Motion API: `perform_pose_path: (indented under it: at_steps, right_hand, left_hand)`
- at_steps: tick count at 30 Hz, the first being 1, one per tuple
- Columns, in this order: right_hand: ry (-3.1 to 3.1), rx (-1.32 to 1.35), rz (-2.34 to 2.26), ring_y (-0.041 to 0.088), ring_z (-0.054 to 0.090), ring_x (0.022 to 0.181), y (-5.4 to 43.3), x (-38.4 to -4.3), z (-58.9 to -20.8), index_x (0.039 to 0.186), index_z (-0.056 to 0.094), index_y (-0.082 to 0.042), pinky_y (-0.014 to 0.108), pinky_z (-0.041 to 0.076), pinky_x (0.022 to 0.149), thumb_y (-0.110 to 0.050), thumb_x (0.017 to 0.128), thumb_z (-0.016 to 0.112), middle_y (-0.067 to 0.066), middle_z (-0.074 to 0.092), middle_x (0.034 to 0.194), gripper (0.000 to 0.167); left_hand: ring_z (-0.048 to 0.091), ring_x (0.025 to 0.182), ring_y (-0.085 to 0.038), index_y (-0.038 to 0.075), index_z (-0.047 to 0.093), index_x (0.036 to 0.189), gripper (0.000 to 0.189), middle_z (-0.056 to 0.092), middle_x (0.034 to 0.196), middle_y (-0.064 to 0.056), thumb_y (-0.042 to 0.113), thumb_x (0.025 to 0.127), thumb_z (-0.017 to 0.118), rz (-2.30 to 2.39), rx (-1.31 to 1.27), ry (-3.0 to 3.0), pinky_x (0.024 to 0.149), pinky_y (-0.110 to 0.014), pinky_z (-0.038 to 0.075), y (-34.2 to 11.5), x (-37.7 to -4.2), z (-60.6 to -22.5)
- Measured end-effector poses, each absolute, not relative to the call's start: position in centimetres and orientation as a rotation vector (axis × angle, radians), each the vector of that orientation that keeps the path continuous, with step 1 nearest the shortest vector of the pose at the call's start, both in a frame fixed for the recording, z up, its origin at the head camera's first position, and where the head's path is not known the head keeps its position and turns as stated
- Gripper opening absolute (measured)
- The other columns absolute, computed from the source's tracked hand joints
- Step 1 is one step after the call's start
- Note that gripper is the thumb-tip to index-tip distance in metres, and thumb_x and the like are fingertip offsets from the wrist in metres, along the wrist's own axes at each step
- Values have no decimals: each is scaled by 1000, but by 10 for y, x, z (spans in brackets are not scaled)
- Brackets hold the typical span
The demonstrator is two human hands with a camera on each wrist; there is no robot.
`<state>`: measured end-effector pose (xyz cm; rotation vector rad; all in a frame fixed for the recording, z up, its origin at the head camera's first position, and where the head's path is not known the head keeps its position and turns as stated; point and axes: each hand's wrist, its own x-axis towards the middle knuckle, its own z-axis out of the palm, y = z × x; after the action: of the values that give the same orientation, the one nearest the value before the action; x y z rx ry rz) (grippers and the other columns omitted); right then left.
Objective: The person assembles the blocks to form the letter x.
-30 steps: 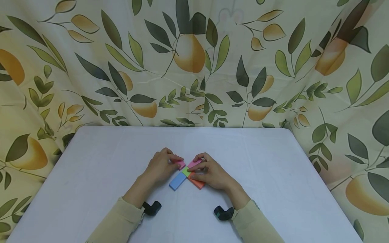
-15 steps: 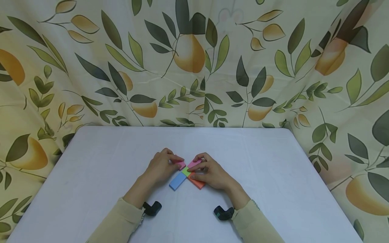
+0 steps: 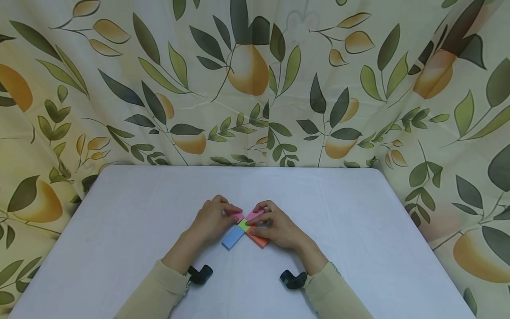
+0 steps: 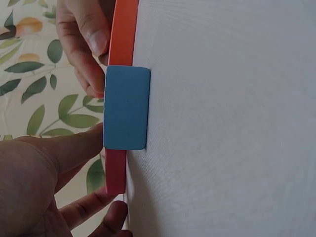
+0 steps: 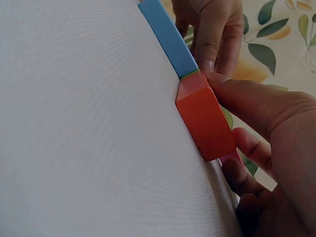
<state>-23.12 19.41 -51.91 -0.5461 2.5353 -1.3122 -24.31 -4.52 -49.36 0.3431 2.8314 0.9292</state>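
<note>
Wooden-looking blocks lie in an X on the white table. A small green block (image 3: 243, 226) is at the centre, with a blue block (image 3: 233, 238) at near left and an orange block (image 3: 260, 242) at near right. My left hand (image 3: 210, 218) pinches a pink block (image 3: 239, 216) at the far-left corner of the green one, covering part of it. My right hand (image 3: 282, 225) spans the other side. Its thumb lies on the orange block, its index fingertip is at the green block, and another finger bends over a second pink block (image 3: 254, 215) at far right.
A white cloth covers the table (image 3: 338, 199). Behind it hangs a curtain (image 3: 255, 124) printed with fruit and leaves. Black wrist cameras stick out inward from both sleeves, near the table top.
My left hand has edged slightly right with its pink block, bringing it closer to the green block. The right hand and the other blocks stay in place.
</note>
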Motion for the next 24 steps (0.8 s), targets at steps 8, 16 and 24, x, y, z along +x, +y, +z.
perform_pose_path:
  at_steps: [8,16,24]
  right_hand:
    - [2556,-556,-1290,18,45,135,194,-232,-519,105,81,-37,49,37,111,-29,88,83,-14,50,135,19]
    - [2563,-556,-1284,19,45,136,194,-232,-519,105,81,-37,50,37,113,-27,88,83,-13,50,135,19]
    - [2547,-558,-1293,19,44,136,194,-231,-518,107,82,-34,50,36,113,-27,89,83,-12,50,136,19]
  left_hand:
    - [53,109,-23,37,80,114,20,60,116,3,32,94,77,959,346,2847,88,-41,46,-46,-242,-497]
    - [53,109,-24,36,80,114,21,60,118,2,32,94,77,976,364,2845,88,-42,46,-47,-242,-498]
    - [52,109,-23,36,79,116,22,59,119,3,31,95,76,996,356,2842,90,-43,45,-47,-240,-500]
